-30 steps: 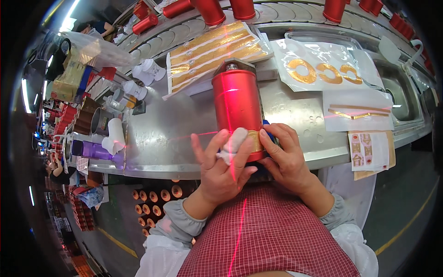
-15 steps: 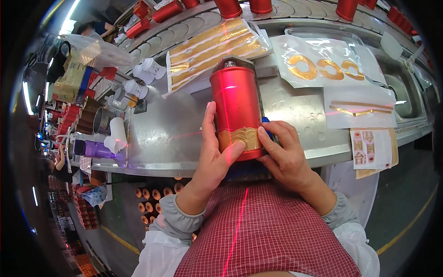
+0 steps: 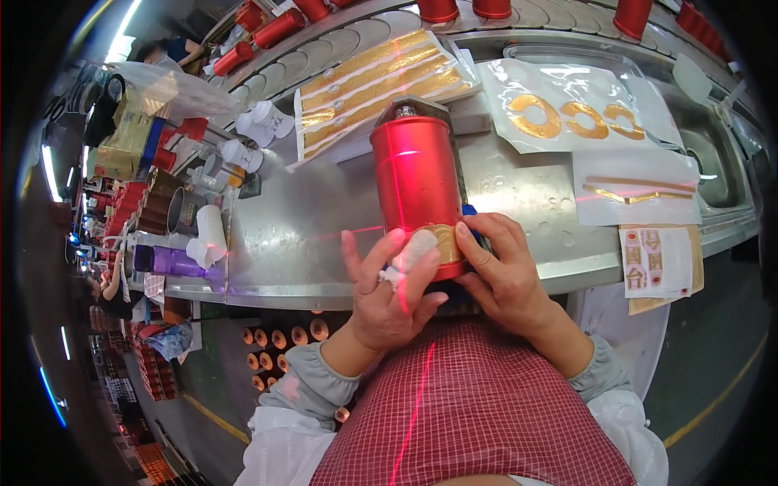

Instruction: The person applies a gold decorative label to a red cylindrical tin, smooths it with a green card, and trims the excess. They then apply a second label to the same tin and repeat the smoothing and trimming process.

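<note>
In front of me a shiny red cylinder (image 3: 415,174) lies along a holder, its lower end toward my body. A gold foil band (image 3: 446,241) runs round that lower end. A crumpled white wad (image 3: 416,249), perhaps tissue or cloth, is pinched in the fingers of my left hand (image 3: 382,300) and sits against the band's left part, which it hides. My right hand (image 3: 506,275) grips the cylinder's lower right edge, thumb on the band and fingers beside it. A red laser line crosses the cylinder and the left fingers.
Sheets of gold foil strips (image 3: 373,85), gold rings (image 3: 533,116) and narrow gold strips (image 3: 640,194) lie on the steel table (image 3: 300,251). White bottles (image 3: 267,121) and a purple bottle (image 3: 170,261) stand left. A conveyor (image 3: 559,24) carries red cylinders behind; a sink (image 3: 713,166) is at right.
My left hand has left its flat hold along the cylinder's side and now presses a white wad against the gold band. The right hand stays. Red cylinders on the conveyor have shifted rightward.
</note>
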A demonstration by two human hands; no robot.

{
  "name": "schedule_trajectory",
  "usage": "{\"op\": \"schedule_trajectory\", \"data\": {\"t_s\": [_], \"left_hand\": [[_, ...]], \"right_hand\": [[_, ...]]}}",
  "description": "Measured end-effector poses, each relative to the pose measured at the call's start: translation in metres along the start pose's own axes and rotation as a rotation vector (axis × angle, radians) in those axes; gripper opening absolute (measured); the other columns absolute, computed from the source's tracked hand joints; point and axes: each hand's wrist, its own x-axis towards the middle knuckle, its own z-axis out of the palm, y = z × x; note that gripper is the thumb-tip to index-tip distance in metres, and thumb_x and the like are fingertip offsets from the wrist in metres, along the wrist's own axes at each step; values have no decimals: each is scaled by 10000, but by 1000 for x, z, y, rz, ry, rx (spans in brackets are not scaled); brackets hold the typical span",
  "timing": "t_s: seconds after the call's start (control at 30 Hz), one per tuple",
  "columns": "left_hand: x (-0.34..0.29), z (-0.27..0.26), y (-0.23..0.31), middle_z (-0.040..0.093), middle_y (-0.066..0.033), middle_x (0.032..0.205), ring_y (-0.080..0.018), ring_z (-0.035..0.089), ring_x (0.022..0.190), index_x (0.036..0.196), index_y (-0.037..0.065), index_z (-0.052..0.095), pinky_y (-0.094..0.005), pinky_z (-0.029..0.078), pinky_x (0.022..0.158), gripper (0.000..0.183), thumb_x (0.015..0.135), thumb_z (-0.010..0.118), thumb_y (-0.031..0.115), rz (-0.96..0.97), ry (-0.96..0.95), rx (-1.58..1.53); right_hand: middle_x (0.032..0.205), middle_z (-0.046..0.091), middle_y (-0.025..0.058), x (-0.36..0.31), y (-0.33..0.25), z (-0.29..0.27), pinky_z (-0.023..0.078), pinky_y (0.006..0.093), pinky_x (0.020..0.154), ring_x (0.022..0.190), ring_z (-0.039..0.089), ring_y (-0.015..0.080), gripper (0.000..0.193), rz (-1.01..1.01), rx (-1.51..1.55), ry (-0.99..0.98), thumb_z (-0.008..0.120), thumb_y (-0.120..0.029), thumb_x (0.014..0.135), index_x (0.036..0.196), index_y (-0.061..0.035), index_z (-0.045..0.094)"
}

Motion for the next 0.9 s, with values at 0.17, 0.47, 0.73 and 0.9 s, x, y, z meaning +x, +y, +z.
{"op": "schedule_trajectory", "data": {"t_s": [0.17,0.47,0.73,0.9], "left_hand": [[8,4,0,556,-215,1246,-354,465,1252,1211,111,609,-617,90,1149,414,862,666,328,86,-9,-42],[16,-7,-5,436,-215,1415,-455,339,1318,1352,-36,479,-584,133,1128,795,847,616,562,-186,-101,15],[16,-6,-8,415,-205,1444,-443,341,1332,1327,70,556,-612,136,1122,620,816,710,386,-148,-122,25],[15,-6,-6,405,-207,1453,-433,337,1343,1289,170,607,-615,139,1119,519,807,722,327,-143,-125,23]], "right_hand": [[1290,497,217,1,2,-6,420,473,1001,1171,478,422,673,-5,20,-67,752,-56,709,1339,-50,516],[1300,523,254,-4,14,-22,463,414,974,1162,554,383,576,161,199,-24,649,24,815,1359,9,461],[949,655,142,-12,16,-19,513,304,752,834,649,209,332,354,338,248,622,-91,909,1191,4,474],[863,626,104,7,11,-32,492,273,681,767,610,142,278,377,447,168,649,-118,899,1100,-6,494]]}}
